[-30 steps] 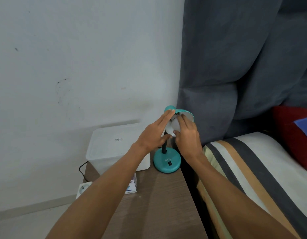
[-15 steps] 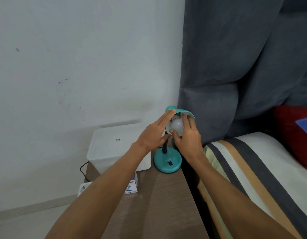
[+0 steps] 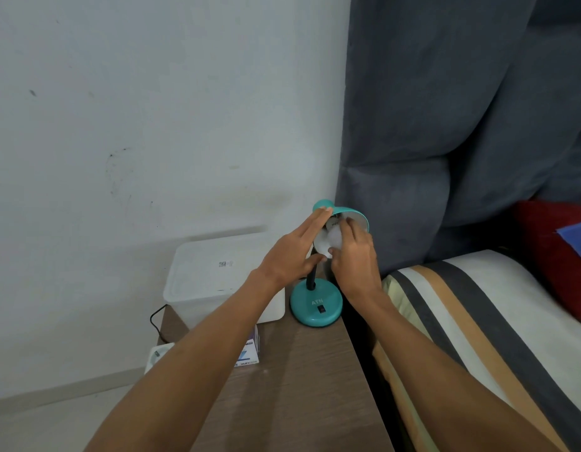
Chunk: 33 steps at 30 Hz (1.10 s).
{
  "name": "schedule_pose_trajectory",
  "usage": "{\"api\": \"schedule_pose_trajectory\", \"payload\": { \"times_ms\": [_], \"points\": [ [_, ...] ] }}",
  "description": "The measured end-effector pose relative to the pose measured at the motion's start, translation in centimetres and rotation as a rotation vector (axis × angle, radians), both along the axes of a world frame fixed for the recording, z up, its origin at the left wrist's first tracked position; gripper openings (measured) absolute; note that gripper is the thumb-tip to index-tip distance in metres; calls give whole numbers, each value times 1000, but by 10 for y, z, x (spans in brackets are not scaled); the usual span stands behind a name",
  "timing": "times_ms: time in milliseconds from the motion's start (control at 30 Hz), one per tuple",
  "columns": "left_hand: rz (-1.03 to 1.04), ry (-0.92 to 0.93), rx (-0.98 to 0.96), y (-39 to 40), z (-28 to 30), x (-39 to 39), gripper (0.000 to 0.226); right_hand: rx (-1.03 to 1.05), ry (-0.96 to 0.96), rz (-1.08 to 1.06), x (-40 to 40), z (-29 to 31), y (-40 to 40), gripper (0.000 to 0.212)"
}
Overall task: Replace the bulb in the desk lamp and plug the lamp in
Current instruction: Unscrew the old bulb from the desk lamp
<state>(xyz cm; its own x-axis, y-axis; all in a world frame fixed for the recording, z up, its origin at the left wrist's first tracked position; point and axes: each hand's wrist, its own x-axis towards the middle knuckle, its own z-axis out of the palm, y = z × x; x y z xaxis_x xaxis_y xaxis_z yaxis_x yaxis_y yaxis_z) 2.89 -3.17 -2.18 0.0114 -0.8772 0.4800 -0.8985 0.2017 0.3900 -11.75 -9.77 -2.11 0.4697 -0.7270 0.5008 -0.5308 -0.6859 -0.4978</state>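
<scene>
A small teal desk lamp stands at the back right of a wooden bedside table, its round base [image 3: 316, 305] on the tabletop and its shade [image 3: 347, 214] tilted toward me. A white bulb [image 3: 332, 239] sits in the mouth of the shade. My right hand [image 3: 356, 259] wraps its fingers around the bulb. My left hand [image 3: 290, 256] presses flat against the left rim of the shade, fingers straight, thumb below the rim. The socket is hidden.
A white plastic box [image 3: 217, 275] stands left of the lamp against the wall. A small bulb carton [image 3: 248, 352] lies under my left forearm. A white socket strip [image 3: 157, 353] with a black cable [image 3: 155, 321] hangs off the table's left edge. A striped bed [image 3: 478, 321] borders the table's right.
My right hand has turned around the bulb, its fingers shifting over the bulb's face. The left hand has stayed on the shade's rim.
</scene>
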Motion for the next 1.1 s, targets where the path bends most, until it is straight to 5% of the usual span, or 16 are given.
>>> {"api": "schedule_pose_trajectory", "payload": {
  "times_ms": [600, 867, 1100],
  "points": [
    [10, -20, 4, -2, -1, 2, 91, 68, -107, -30, -1, 4, 2, 71],
    [19, -20, 5, -1, -1, 2, 93, 3, 62, -70, 3, 9, 0, 65],
    [21, -30, 12, -3, -1, 0, 93, 191, -160, -42, 2, 4, 2, 62]
  ]
}}
